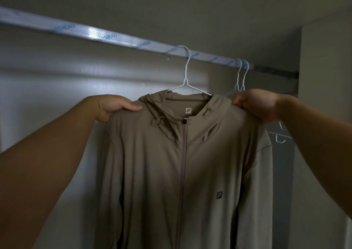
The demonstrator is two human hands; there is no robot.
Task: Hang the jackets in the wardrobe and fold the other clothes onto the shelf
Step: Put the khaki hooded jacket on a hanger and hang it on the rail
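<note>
A beige hooded zip jacket (pixel 163 163) hangs on a white wire hanger (pixel 185 75) whose hook sits over the film-wrapped wardrobe rail (pixel 106 36). My left hand (pixel 114 106) grips the jacket's left shoulder, thumb on top of the fabric. Over on the other shoulder, my right hand (pixel 257 104) pinches the cloth. The zip is closed up to the collar, and the hood falls behind the neck. A second light garment (pixel 264 153) hangs just behind it at the right, mostly hidden.
Two more white hangers (pixel 242 73) hook on the rail to the right. The white back panel (pixel 47 96) of the wardrobe lies behind, and a side wall (pixel 323 77) closes the right end. A small white hook (pixel 280 138) shows low at the right.
</note>
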